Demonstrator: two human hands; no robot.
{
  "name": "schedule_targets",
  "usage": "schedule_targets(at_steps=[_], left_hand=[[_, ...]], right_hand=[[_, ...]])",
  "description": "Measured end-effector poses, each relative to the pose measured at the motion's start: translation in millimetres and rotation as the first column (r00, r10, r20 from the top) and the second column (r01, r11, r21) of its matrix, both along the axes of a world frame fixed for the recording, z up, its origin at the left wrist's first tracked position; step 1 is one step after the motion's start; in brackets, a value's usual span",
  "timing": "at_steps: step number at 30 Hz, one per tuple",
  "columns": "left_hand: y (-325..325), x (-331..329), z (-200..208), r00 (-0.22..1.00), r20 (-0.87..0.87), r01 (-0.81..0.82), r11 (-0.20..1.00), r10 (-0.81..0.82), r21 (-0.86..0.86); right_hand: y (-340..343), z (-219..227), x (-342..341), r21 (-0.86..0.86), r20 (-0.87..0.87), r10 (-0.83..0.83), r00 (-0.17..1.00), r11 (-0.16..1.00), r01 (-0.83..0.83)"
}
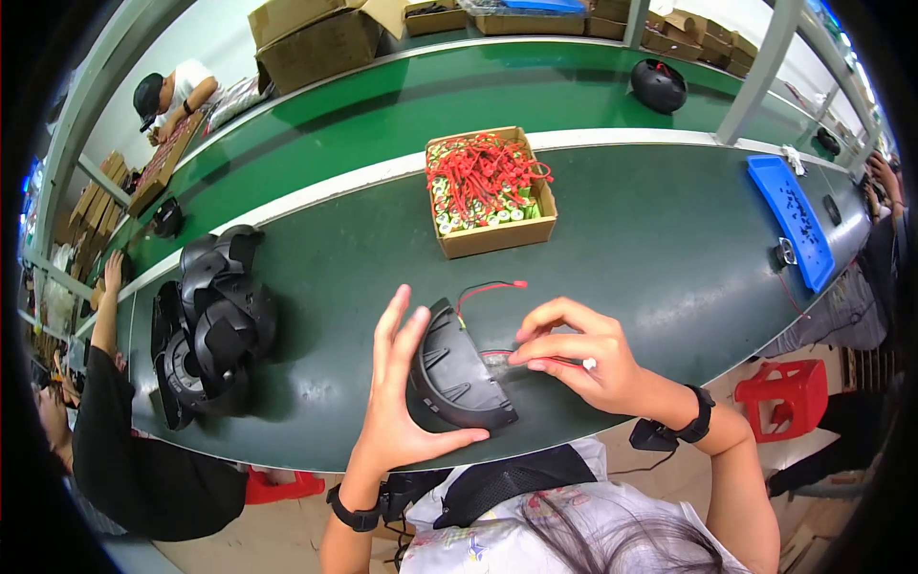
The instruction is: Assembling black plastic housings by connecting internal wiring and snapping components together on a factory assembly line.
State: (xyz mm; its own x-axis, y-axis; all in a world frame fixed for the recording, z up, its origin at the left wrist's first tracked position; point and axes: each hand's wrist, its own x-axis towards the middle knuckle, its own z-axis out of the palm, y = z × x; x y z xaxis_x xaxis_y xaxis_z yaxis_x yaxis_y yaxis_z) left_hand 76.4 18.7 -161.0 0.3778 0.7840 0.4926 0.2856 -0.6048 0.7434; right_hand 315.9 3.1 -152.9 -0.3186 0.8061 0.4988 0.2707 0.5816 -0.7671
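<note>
Between my hands on the tabletop (316,287): black curved shell (459,368), long axis slanting away. Left hand (397,397) fingers spread, bracing its left side. Right hand (583,359) fingers pinching red wire (564,362), just right.

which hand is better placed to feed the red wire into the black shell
Right, probably. The right hand already pinches the red wire, while the left hand props the black shell.

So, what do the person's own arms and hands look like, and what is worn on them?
Both forearms are bare, with no sleeves and no gloves. The left hand has a black band at its wrist. The right hand has a black wrist strap too, with a small black device and a thin dark cable hanging from it.
</note>
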Motion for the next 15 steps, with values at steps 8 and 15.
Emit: schedule_targets(at_steps=[8,15], left_hand=[[-8,2,2,0.975,-0.22,0.06,0.993,-0.036,0.103],[-9,1,2,0.982,-0.184,0.058,0.995,-0.042,0.082]], right_hand=[[-5,1,-8,-0.197,-0.009,0.09,0.996,0.976,-0.09],[2,0,-20,-0.371,-0.175,0.061,0.983,0.921,-0.123]])
